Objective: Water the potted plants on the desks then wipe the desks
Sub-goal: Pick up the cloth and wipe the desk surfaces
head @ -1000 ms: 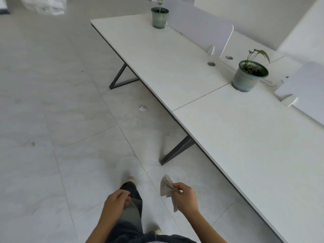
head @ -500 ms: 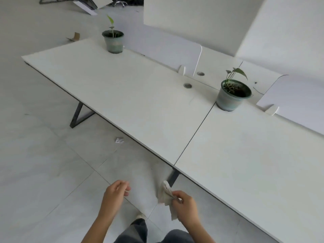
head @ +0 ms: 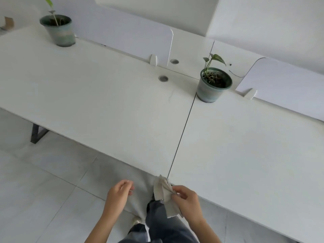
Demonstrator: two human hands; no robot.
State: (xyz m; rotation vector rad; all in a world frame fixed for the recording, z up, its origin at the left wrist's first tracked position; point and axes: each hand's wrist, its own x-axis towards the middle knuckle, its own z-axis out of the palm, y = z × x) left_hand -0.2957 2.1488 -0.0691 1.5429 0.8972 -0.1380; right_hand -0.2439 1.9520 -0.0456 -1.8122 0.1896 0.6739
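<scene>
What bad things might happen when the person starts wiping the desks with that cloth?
1. The nearer plant pot stands right beside the seam between the desks; a wide wipe might knock it over and spill soil.
2. The cloth is pinched only in the right hand, hanging loose, so it might slip to the floor.
3. Wiping around both pots may leave patches unwiped.

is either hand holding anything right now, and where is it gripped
The right hand pinches a folded beige cloth at its right edge, near mid-height. The left hand holds nothing.
</scene>
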